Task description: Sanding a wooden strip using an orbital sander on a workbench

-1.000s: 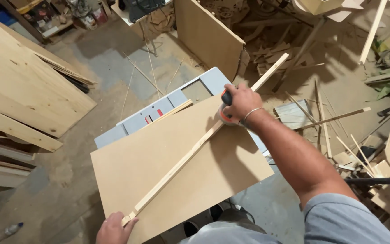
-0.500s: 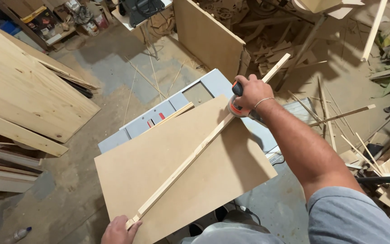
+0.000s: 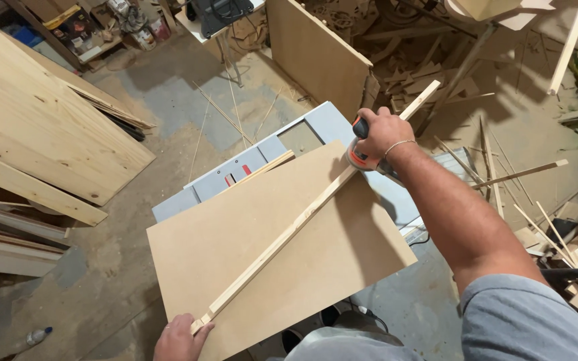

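A long thin wooden strip (image 3: 289,230) lies diagonally across a brown fibreboard panel (image 3: 262,267) that rests on a grey table saw (image 3: 262,150). My left hand (image 3: 178,339) pinches the strip's near end at the panel's front edge. My right hand (image 3: 379,134) grips an orange and black hand sander (image 3: 358,155) pressed on the strip near its far end, past the panel's back corner. The strip's far tip (image 3: 426,93) sticks out beyond my right hand.
Large pine boards (image 3: 28,127) lean at the left. An upright brown panel (image 3: 316,57) stands behind the saw. Scrap sticks and offcuts (image 3: 503,174) litter the floor at right. A plastic bottle (image 3: 38,334) lies at lower left on the dusty floor.
My right hand has slid the sander further along the strip, away from me toward its far end. My left hand keeps hold of the near end.
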